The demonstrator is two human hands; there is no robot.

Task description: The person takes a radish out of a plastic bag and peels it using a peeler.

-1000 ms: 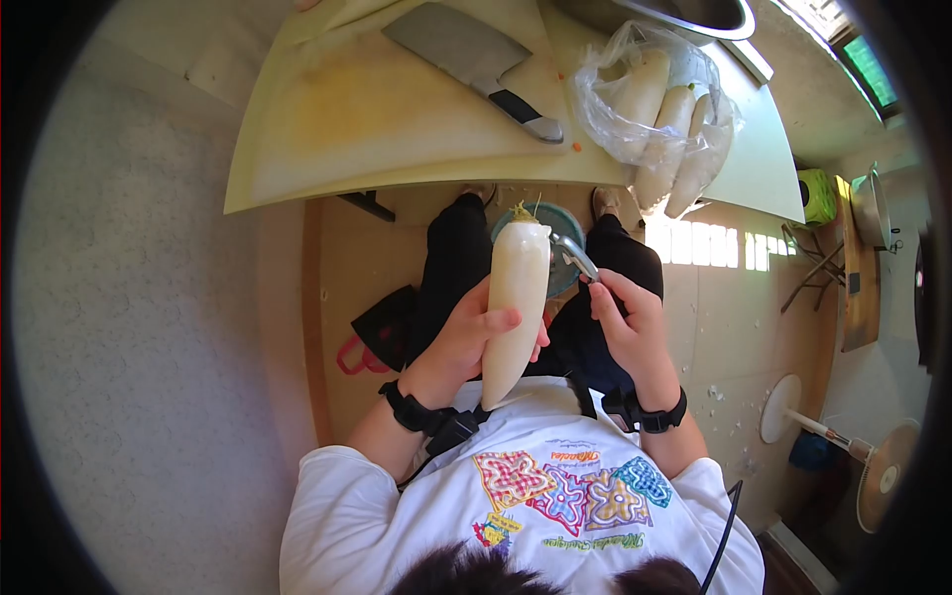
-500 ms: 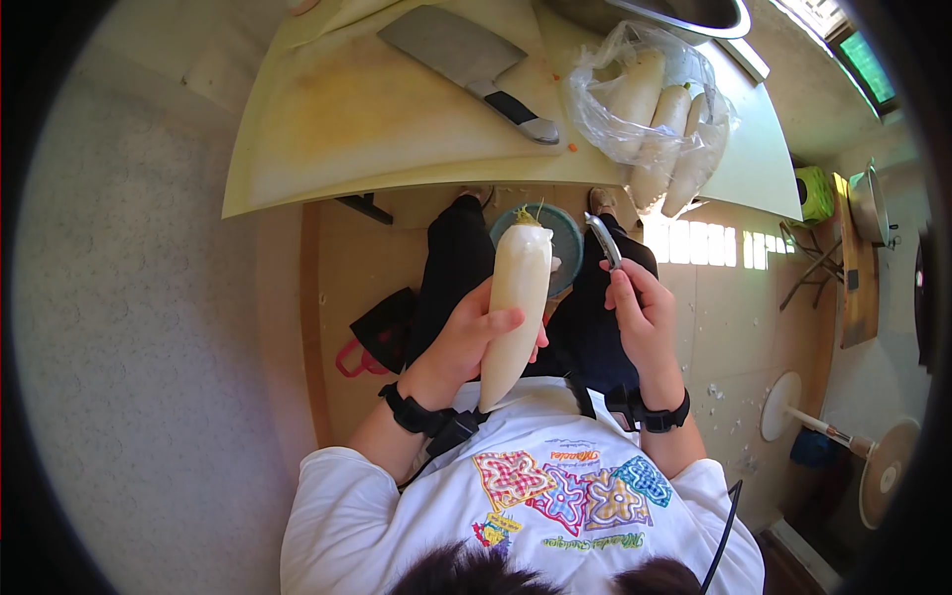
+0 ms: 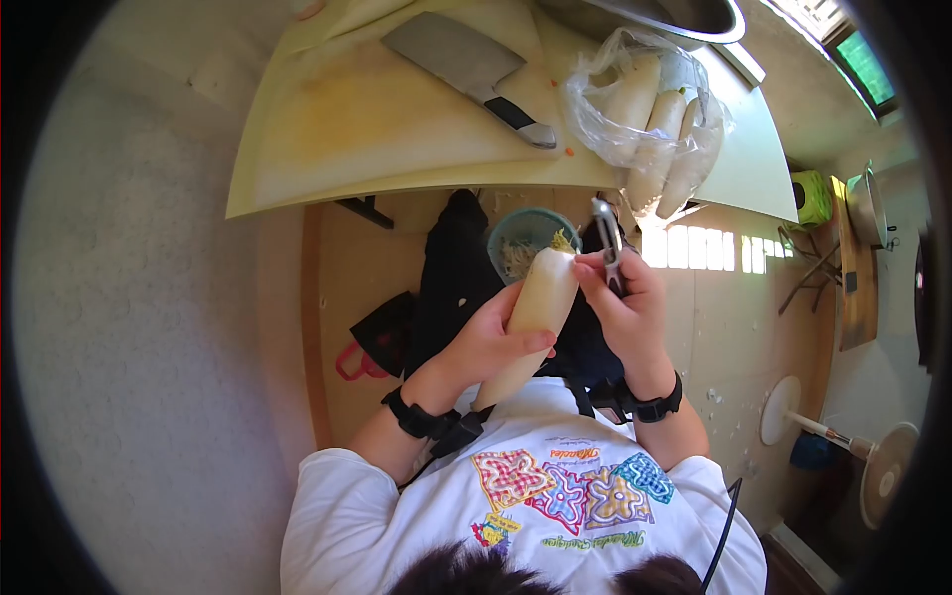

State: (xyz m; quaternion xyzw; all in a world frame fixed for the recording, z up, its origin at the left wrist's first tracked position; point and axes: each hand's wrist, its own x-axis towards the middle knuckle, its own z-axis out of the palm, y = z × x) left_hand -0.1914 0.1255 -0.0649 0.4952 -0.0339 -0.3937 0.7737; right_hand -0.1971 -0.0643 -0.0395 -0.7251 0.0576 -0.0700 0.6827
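Note:
A white radish with a short greenish stem end is wrapped by my left hand, in front of my lap. Its stem end tilts up and to the right. My right hand grips a metal peeler with a dark handle, its blade end pointing up. The fingertips of that hand are beside the radish's top; whether they touch it I cannot tell. Beyond the radish, a blue-green basin on the floor holds pale peelings.
A cleaver lies on the cutting board. To its right, a clear plastic bag holds several white radishes near the table edge. A metal bowl is at the back. A fan stands at the right.
The radish has tilted to the right and its top has moved down. My right hand has moved left, close to the radish's top, with the peeler. The basin shows more.

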